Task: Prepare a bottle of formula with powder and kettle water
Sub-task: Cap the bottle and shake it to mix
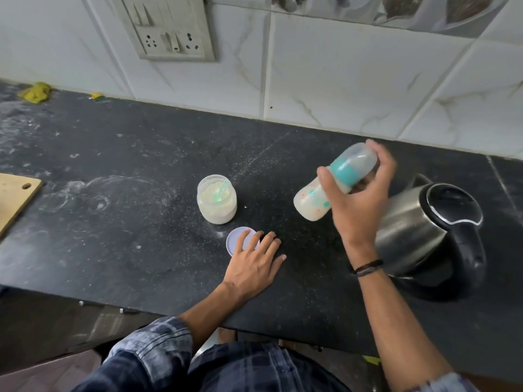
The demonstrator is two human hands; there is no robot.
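My right hand [358, 199] grips a capped baby bottle [312, 202] with a teal collar, tilted above the black counter; it holds milky white liquid. An open jar of formula powder [216, 199] stands near the middle of the counter, a green scoop inside it. The jar's pale lilac lid [236, 239] lies flat just in front of the jar. My left hand [254, 264] rests flat on the counter, fingers spread, its fingertips touching the lid's right side. A steel kettle [424, 230] with a black lid and handle stands at the right, partly behind my right arm.
The black stone counter [127, 193] is dusted with white powder. A wooden board [14, 199] sticks in at the left edge. A yellow cloth [35, 91] lies at the back left. A tiled wall with a socket panel [169, 32] rises behind.
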